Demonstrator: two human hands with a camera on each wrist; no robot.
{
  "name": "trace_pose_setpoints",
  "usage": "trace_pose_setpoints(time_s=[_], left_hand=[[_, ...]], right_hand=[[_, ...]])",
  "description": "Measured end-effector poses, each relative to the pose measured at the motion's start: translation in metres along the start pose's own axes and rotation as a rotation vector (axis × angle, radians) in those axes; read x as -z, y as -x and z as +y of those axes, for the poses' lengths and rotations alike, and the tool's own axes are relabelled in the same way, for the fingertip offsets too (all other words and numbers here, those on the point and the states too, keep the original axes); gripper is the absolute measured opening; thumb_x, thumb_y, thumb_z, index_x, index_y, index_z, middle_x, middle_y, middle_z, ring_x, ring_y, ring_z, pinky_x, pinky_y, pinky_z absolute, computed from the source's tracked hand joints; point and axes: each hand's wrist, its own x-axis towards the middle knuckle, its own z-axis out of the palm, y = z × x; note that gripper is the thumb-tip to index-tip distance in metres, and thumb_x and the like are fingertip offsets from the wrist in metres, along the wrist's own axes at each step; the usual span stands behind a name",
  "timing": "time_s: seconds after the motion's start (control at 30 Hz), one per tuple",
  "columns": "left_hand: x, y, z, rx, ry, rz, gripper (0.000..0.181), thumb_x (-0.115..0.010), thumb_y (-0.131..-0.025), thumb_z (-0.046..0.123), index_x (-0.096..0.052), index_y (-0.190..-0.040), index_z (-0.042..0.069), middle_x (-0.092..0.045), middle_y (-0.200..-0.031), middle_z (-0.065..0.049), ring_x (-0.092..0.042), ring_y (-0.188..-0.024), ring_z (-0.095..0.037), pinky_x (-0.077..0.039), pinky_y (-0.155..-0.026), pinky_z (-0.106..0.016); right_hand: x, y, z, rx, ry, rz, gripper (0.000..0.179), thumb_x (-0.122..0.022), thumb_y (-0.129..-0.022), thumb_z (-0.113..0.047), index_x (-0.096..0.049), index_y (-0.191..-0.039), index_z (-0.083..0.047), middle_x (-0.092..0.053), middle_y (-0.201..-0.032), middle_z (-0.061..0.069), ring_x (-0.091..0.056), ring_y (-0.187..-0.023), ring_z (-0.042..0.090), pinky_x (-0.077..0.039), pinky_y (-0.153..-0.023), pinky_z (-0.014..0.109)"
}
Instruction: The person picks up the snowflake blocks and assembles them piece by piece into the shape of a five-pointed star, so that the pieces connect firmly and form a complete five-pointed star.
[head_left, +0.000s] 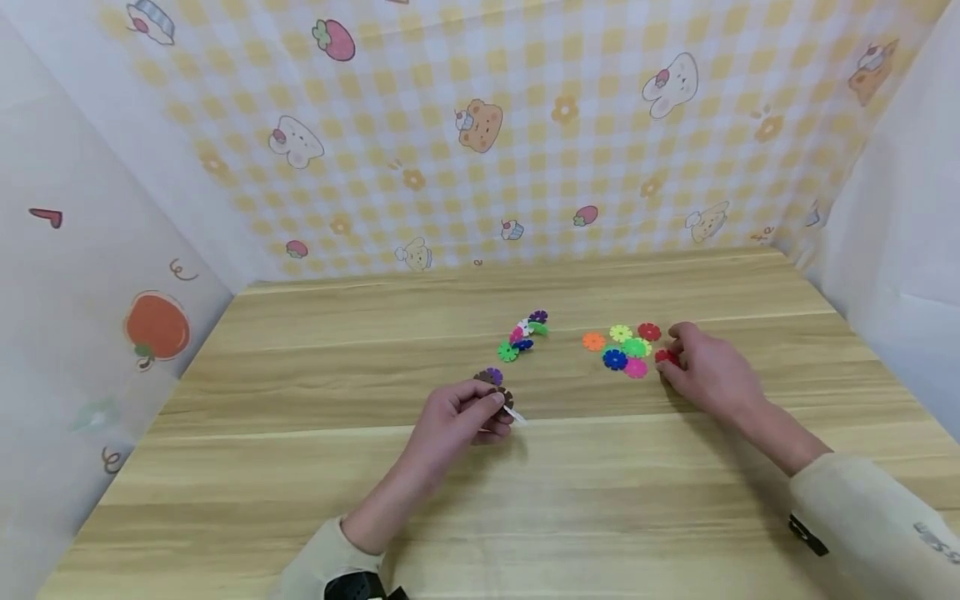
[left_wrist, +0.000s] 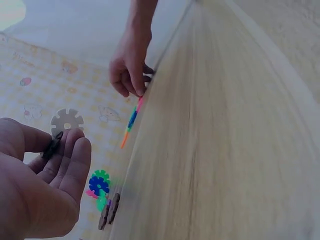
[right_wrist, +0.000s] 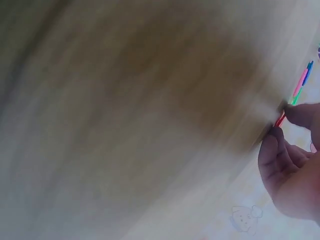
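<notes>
My left hand (head_left: 459, 418) pinches a dark brown notched plastic disc (head_left: 505, 397) between thumb and fingers. A white disc (left_wrist: 66, 121) is joined to it, standing out past the fingertips in the left wrist view. Just beyond that hand, a purple disc (head_left: 494, 376) and more brown lie on the table. At the right end of a loose group of discs, my right hand (head_left: 712, 372) holds a red disc (head_left: 667, 357) between thumb and fingertips. In the right wrist view only the edge of the red disc (right_wrist: 280, 120) shows.
Several loose notched discs lie by the right hand, including an orange disc (head_left: 593, 342), a blue disc (head_left: 615, 360) and a pink disc (head_left: 636, 368). Farther back is a joined chain with a green disc (head_left: 507, 351). A patterned cloth (head_left: 420, 100) hangs behind the wooden table (head_left: 225, 467).
</notes>
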Motion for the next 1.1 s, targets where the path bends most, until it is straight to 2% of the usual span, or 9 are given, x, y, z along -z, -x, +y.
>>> trace_pose_setpoints(time_s=[0.1, 0.23, 0.3, 0.43, 0.5, 0.6, 0.73, 0.9, 1.1], left_hand=[[0.002, -0.001, 0.000, 0.015, 0.008, 0.000, 0.022, -0.059, -0.102, 0.010, -0.068, -0.111, -0.008, -0.073, -0.091, -0.011, -0.072, -0.078, -0.016, -0.062, -0.077, -0.033], [0.006, 0.000, 0.000, 0.006, 0.007, 0.011, 0.022, -0.059, -0.102, 0.009, -0.068, -0.111, -0.008, -0.073, -0.090, -0.009, -0.072, -0.078, -0.015, -0.062, -0.076, -0.033], [0.006, 0.000, -0.001, -0.006, 0.010, 0.015, 0.021, -0.059, -0.101, 0.008, -0.068, -0.110, -0.009, -0.073, -0.089, -0.010, -0.072, -0.077, -0.015, -0.062, -0.076, -0.033], [0.002, 0.000, -0.003, -0.024, 0.007, 0.013, 0.021, -0.060, -0.101, 0.007, -0.069, -0.110, -0.010, -0.075, -0.088, -0.011, -0.072, -0.076, -0.017, -0.063, -0.075, -0.034], [0.000, 0.000, -0.004, -0.026, 0.004, 0.009, 0.021, -0.061, -0.100, 0.007, -0.069, -0.110, -0.010, -0.075, -0.088, -0.011, -0.072, -0.076, -0.017, -0.063, -0.075, -0.035], [-0.004, -0.001, -0.003, -0.030, 0.007, -0.005, 0.021, -0.062, -0.100, 0.008, -0.069, -0.110, -0.009, -0.075, -0.088, -0.012, -0.072, -0.076, -0.017, -0.063, -0.075, -0.037], [-0.006, 0.000, -0.001, -0.042, 0.012, -0.025, 0.022, -0.062, -0.101, 0.010, -0.069, -0.110, -0.009, -0.075, -0.089, -0.012, -0.072, -0.076, -0.016, -0.063, -0.077, -0.038], [-0.008, 0.003, 0.000, -0.053, 0.007, -0.059, 0.022, -0.062, -0.101, 0.010, -0.069, -0.110, -0.008, -0.074, -0.089, -0.011, -0.072, -0.077, -0.016, -0.063, -0.077, -0.036], [-0.011, 0.009, 0.000, -0.080, 0.006, -0.115, 0.023, -0.064, -0.100, 0.010, -0.068, -0.111, -0.010, -0.074, -0.092, -0.012, -0.071, -0.080, -0.015, -0.062, -0.079, -0.034]], right_hand=[[-0.001, 0.001, -0.002, 0.001, -0.018, -0.006, 0.053, -0.072, -0.091, -0.015, -0.050, -0.130, 0.014, -0.069, -0.107, 0.029, -0.069, -0.087, 0.036, -0.058, -0.077, 0.054], [-0.002, 0.001, -0.007, -0.002, -0.081, -0.078, 0.062, -0.074, -0.087, -0.019, -0.048, -0.133, 0.015, -0.070, -0.105, 0.025, -0.067, -0.088, 0.032, -0.057, -0.080, 0.051], [-0.002, 0.005, -0.010, 0.007, -0.096, -0.117, 0.065, -0.075, -0.086, -0.020, -0.047, -0.134, 0.015, -0.070, -0.104, 0.021, -0.065, -0.086, 0.028, -0.057, -0.080, 0.048], [-0.005, 0.017, -0.016, 0.051, -0.111, -0.131, 0.064, -0.079, -0.085, -0.020, -0.050, -0.132, 0.012, -0.071, -0.099, 0.011, -0.062, -0.082, 0.019, -0.055, -0.075, 0.037], [-0.006, 0.024, -0.023, 0.083, -0.169, -0.129, 0.059, -0.080, -0.085, -0.017, -0.053, -0.130, 0.009, -0.070, -0.097, 0.007, -0.062, -0.081, 0.016, -0.055, -0.072, 0.031], [-0.010, 0.035, -0.042, 0.127, -0.313, -0.138, 0.056, -0.081, -0.085, -0.011, -0.053, -0.130, 0.005, -0.069, -0.098, 0.003, -0.061, -0.082, 0.014, -0.054, -0.071, 0.024], [-0.017, 0.043, -0.072, 0.217, -0.478, -0.162, 0.055, -0.080, -0.084, -0.006, -0.053, -0.132, 0.002, -0.068, -0.097, -0.001, -0.062, -0.084, 0.014, -0.055, -0.071, 0.023], [-0.022, 0.044, -0.103, 0.339, -0.589, -0.142, 0.053, -0.077, -0.083, 0.000, -0.055, -0.131, -0.002, -0.068, -0.098, -0.003, -0.063, -0.085, 0.014, -0.054, -0.072, 0.024], [-0.027, 0.043, -0.118, 0.422, -0.699, -0.113, 0.054, -0.076, -0.082, 0.005, -0.054, -0.130, -0.003, -0.068, -0.100, 0.000, -0.065, -0.086, 0.016, -0.057, -0.080, 0.029]])
